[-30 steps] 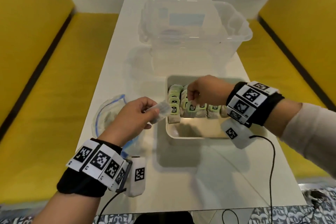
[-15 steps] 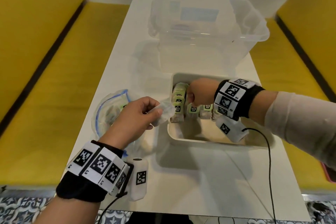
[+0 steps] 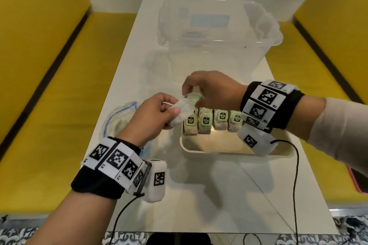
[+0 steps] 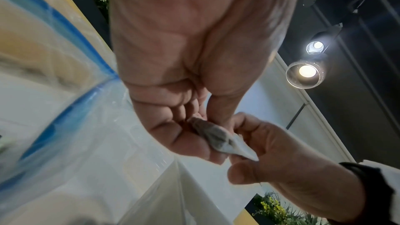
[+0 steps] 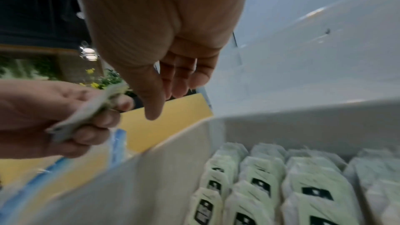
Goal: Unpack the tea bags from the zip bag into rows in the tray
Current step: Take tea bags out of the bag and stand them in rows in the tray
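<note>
My left hand [image 3: 172, 114] grips one white tea bag [image 3: 182, 110] just left of the white tray [image 3: 219, 151], above its left wall. The left wrist view shows the same tea bag [image 4: 216, 137] pinched between thumb and fingers. My right hand [image 3: 192, 95] hovers at the bag's upper end with thumb and fingers spread; in the right wrist view the right hand [image 5: 166, 102] holds nothing and the tea bag [image 5: 86, 114] lies just left of the thumb. Rows of green-tagged tea bags [image 3: 206, 120] stand in the tray's far part. The zip bag [image 3: 117, 119] lies left of the tray, partly hidden by my left forearm.
A large clear plastic box [image 3: 219, 26] stands beyond the tray on the white table [image 3: 199, 195]. Yellow benches [image 3: 49, 85] run along both sides. Thin black cables [image 3: 296, 175] hang from both wristbands over the table's near part.
My right hand has come up out of the tray's tea bag rows and moved left to the tea bag in my left hand. The left hand keeps its hold and has barely moved.
</note>
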The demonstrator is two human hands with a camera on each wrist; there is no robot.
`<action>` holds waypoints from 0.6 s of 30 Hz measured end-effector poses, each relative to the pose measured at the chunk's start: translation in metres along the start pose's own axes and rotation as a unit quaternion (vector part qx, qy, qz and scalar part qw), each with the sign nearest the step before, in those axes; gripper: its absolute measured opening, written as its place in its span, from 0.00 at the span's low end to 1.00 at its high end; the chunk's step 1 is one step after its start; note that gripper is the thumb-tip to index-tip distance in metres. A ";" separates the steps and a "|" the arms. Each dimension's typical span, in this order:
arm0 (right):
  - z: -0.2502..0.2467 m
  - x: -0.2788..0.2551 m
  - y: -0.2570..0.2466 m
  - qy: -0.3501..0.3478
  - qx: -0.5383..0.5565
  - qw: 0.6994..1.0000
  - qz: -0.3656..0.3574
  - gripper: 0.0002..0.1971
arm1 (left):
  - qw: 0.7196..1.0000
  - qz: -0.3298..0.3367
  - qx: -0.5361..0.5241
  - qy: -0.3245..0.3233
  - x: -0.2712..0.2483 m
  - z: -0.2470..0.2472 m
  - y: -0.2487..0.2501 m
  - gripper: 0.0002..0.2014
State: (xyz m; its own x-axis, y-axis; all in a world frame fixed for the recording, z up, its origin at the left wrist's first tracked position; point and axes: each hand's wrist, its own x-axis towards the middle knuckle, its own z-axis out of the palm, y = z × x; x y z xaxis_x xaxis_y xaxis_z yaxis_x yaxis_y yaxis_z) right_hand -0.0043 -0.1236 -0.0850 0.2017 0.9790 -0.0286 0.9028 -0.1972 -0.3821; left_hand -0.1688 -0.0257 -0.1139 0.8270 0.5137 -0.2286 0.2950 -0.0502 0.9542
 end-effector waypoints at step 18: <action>-0.019 -0.030 0.034 -0.143 -0.080 0.972 0.169 0.15 | 0.953 0.018 0.303 -0.023 0.014 0.008 -0.003 0.14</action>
State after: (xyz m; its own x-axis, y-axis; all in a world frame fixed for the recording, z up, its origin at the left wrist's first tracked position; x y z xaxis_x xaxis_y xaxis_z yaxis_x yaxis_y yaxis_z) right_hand 0.0273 -0.1609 -0.0794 0.4032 0.8271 -0.3915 0.8559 -0.4923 -0.1586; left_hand -0.1542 -0.0251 -0.1212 0.8575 0.4654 -0.2193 0.4769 -0.5591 0.6783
